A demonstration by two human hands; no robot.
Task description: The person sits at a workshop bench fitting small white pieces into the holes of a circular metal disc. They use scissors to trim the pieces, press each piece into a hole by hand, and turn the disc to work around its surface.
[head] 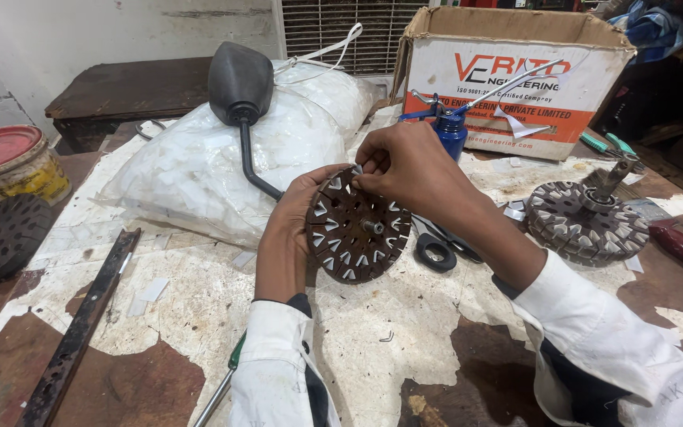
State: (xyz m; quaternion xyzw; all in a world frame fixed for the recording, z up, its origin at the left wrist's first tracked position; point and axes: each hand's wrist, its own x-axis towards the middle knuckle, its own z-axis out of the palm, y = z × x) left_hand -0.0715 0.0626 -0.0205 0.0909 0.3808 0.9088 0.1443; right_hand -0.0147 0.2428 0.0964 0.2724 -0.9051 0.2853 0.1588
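white sleeves lowest in frame. left hand (288, 229) grips slotted rotor disc (355, 225) upright from behind; right hand (409, 162) fingertips pinch white insulation strip (356, 169) at top slot.

Rusty slotted rotor disc (355, 229), white inserts, upright

The left hand (286, 229) holds a brown slotted rotor core (355, 227) upright while the right hand (409, 166) pinches its top edge.

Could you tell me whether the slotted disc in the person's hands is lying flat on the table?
No, the left hand holds the slotted disc up on edge above the table, while the right hand pinches at its top rim.
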